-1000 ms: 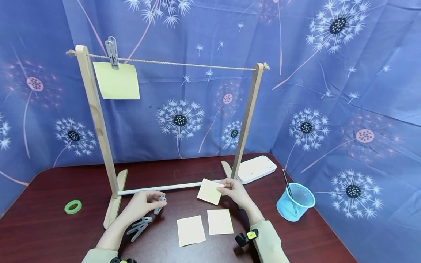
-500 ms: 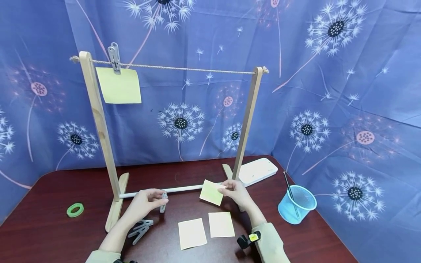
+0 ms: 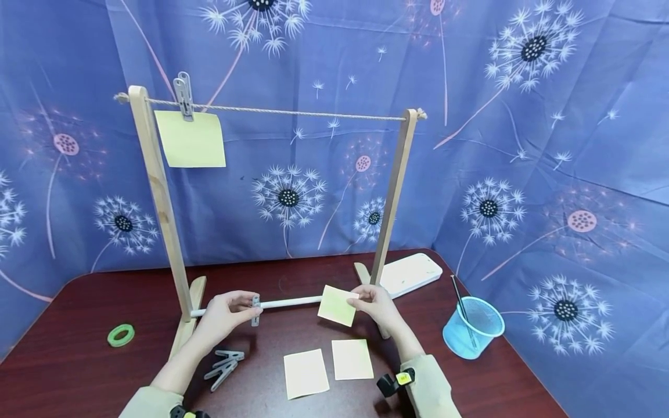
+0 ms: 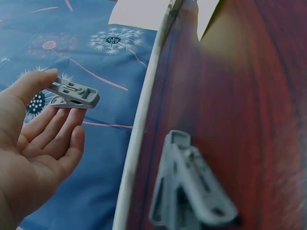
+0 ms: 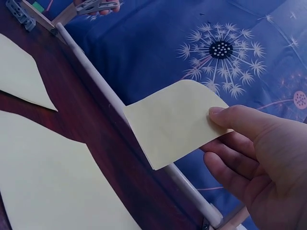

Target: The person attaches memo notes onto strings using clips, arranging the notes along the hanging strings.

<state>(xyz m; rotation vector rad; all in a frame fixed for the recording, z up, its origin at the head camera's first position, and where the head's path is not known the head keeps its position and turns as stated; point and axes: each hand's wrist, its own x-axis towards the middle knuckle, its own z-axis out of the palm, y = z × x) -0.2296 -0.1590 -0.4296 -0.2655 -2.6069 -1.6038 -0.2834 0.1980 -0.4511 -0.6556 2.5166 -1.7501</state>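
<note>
My left hand [image 3: 223, 316] pinches a grey clothespin [image 4: 76, 93] between thumb and fingers, just above the table near the rack's white bottom bar [image 3: 290, 302]. A pale yellow sticky note [image 5: 175, 124] is pinched by its right edge in my right hand [image 3: 377, 305], thumb on the near face. Two more sticky notes, a left one [image 3: 306, 373] and a right one [image 3: 352, 359], lie flat on the table in front. On the rope [image 3: 292, 112] at the top left, another clothespin [image 3: 183, 96] holds a hanging sticky note [image 3: 191, 139]. More grey clothespins [image 3: 225, 367] lie beneath my left forearm.
Wooden posts, left [image 3: 162, 203] and right [image 3: 394, 191], carry the rope. A green tape ring [image 3: 121, 335] lies at the left. A white flat box [image 3: 412, 274] sits behind the right post, and a blue mesh cup [image 3: 473, 328] with a thin dark stick stands at the right.
My left hand has lifted and moved slightly away from the loose clothespins, carrying its clothespin, now turned more upright. The right hand's note has tilted a little. The head view has shifted slightly.
</note>
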